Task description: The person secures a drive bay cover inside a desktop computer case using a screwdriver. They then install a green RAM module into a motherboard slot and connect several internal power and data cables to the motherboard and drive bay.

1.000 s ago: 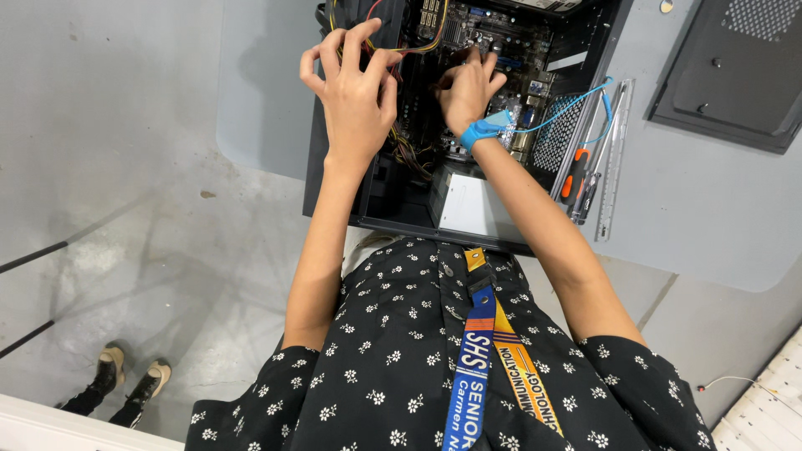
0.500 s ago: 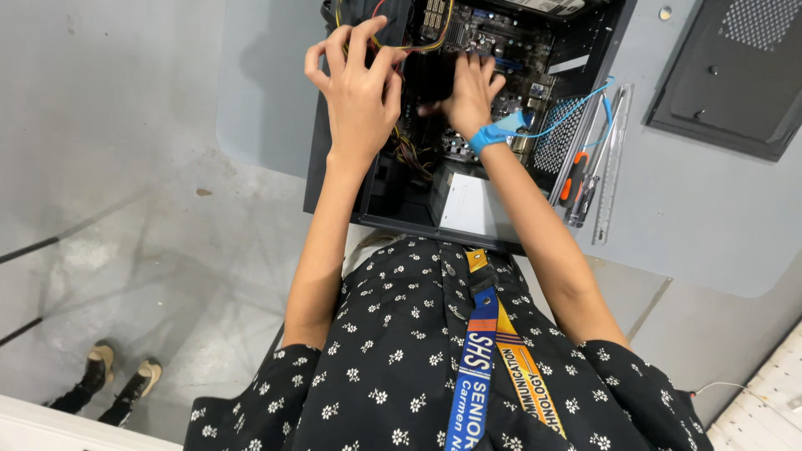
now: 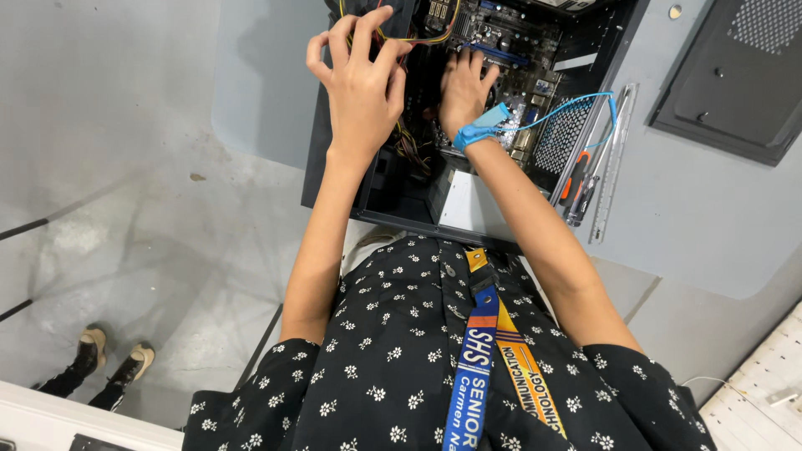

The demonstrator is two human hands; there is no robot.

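One open computer case (image 3: 468, 209), two hands, left hand (image 3: 361, 88), right hand (image 3: 464, 88), one blue wrist strap (image 3: 480, 134), one detached side panel (image 3: 739, 79), one screwdriver (image 3: 575, 179), one ruler (image 3: 614, 163), two shoes (image 3: 113, 355)

Over the last second the left hand (image 3: 361, 79) rises slightly toward the top of the frame, its fingers now hooked among the yellow and red wires (image 3: 407, 38) at the upper edge of the open computer case (image 3: 585, 92). The right hand (image 3: 464, 88) presses a little deeper onto the motherboard (image 3: 510, 38). The shoes (image 3: 113, 359) at lower left slide further down the frame as the view shifts.
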